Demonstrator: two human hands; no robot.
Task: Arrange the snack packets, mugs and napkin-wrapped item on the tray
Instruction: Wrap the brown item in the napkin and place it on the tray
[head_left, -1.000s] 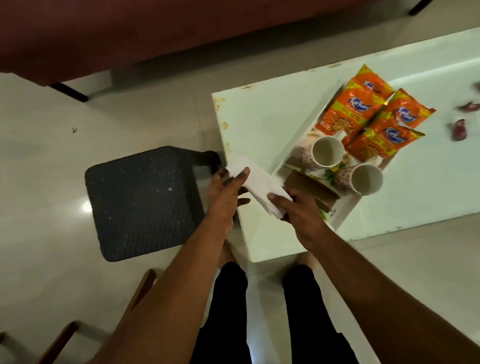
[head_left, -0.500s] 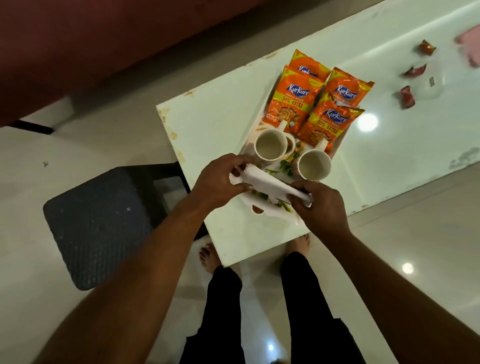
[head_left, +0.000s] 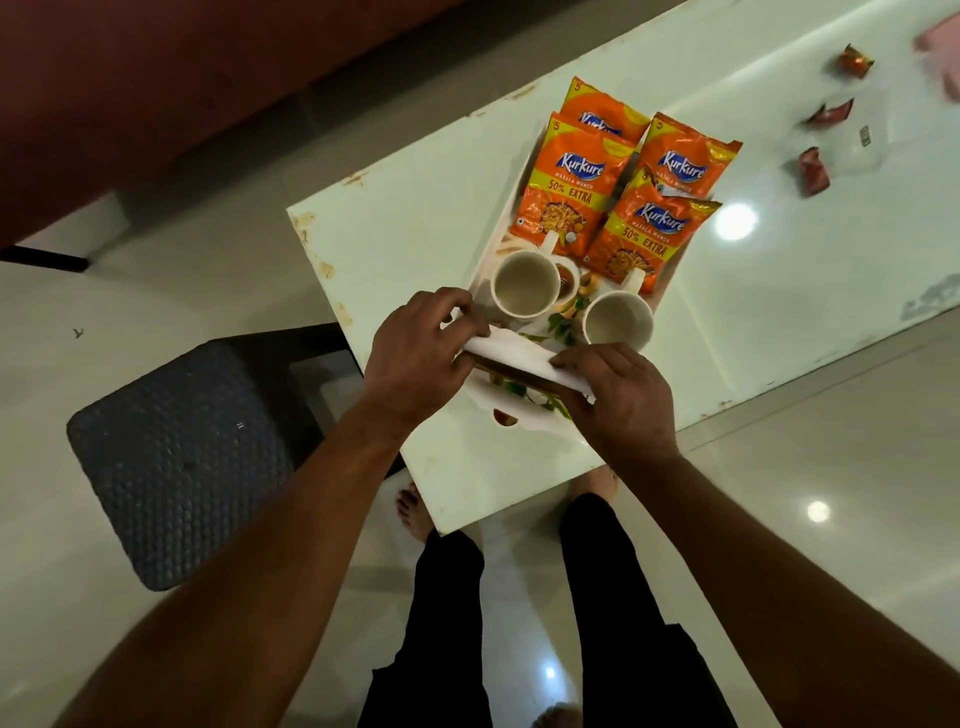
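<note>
far left: one dark woven stool (head_left: 176, 462) on the pale floor, beside the table's near-left corner. one white table (head_left: 415, 218), chipped along its edges. on it one white tray (head_left: 511, 421) with a leaf print, long axis running from near-left to far-right.

counts on the tray: four orange snack packets (head_left: 569, 192), overlapping in two rows at the far end, printed faces up, tops pointing away from the person. two white mugs, both upright and empty: left mug (head_left: 524, 285), right mug (head_left: 618, 322), handles toward the packets, standing just apart from each other.

one napkin-wrapped item (head_left: 522, 358), a dark bar under white napkin, at the near end of the tray just in front of the mugs. its long axis lies across the tray, left end slightly farther from the person, right end nearer.

left hand (head_left: 415, 351): palm down, fingers curled, pinching the napkin's left end. right hand (head_left: 621, 400): palm down, fingertips closed on the right end. both forearms bare, converging from the lower corners.

right side of the table: three small red wrappers (head_left: 813, 169), scattered well apart from the tray.
</note>
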